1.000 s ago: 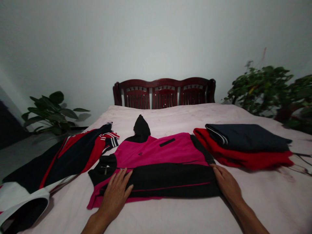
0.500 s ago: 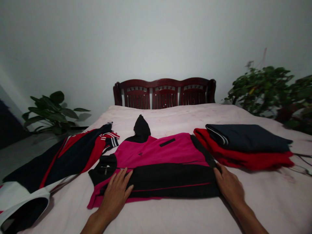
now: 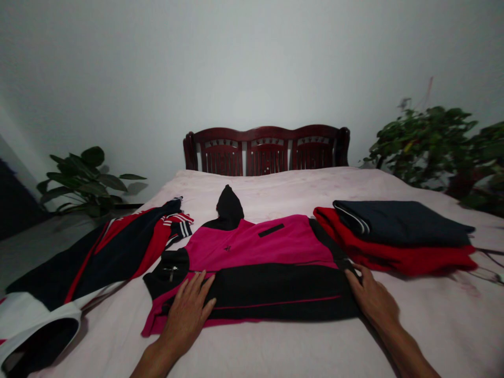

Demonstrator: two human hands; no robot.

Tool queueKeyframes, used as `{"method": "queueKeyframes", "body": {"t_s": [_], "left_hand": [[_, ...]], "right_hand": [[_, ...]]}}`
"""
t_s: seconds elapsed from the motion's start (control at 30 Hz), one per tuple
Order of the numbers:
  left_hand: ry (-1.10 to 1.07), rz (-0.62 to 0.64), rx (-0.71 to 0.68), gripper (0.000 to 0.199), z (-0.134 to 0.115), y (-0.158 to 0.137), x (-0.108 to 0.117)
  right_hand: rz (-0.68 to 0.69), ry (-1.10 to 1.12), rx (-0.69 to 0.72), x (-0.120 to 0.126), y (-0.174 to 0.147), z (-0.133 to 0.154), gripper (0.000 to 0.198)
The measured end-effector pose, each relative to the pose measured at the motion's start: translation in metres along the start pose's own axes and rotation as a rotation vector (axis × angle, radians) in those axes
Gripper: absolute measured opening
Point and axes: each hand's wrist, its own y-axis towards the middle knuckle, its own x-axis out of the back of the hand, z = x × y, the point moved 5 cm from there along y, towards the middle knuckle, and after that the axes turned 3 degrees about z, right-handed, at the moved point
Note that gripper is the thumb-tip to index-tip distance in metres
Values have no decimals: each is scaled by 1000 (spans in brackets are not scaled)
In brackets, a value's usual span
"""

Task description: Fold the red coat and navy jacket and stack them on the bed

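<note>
A pink and black hooded jacket (image 3: pixel 252 241) lies on its side across the bed, its black hood (image 3: pixel 229 205) pointing to the far side. A black sleeve (image 3: pixel 283 289) is laid lengthwise over the near part of it. My left hand (image 3: pixel 189 304) rests flat on the jacket's left end, fingers stretched out, beside a black section with a small metal zip pull (image 3: pixel 172 271). At the right end, my right hand (image 3: pixel 374 296) has its thumb and fingers closed on the black edge of the jacket; some fingertips are hidden.
To the left lies a navy, red and white garment (image 3: pixel 118 252). A folded stack on the right has navy cloth (image 3: pixel 409 223) over red cloth (image 3: pixel 413 260), with thin dark cords (image 3: pixel 490 257) beyond it. Behind the pink bedspread (image 3: pixel 275 194) stands a wooden headboard (image 3: pixel 266 152), with plants on both sides.
My right hand has shifted slightly to the right, and the jacket's near right edge has shifted a little with it. My left hand stays in place.
</note>
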Motion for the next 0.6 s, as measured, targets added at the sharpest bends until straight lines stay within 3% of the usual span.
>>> {"method": "queueKeyframes", "body": {"t_s": [0.17,0.33,0.5,0.6], "left_hand": [[-6,-28,-11,51,1,-1,-1],[-27,-30,-20,51,2,-2,0],[-33,-22,-23,51,1,-2,1],[-20,-5,-18,51,1,-1,2]], "right_hand": [[-12,233,-81,4,7,-8,67],[-44,525,-83,20,9,-17,52],[135,553,-91,8,8,-27,42],[161,460,-40,3,12,-35,42]]}}
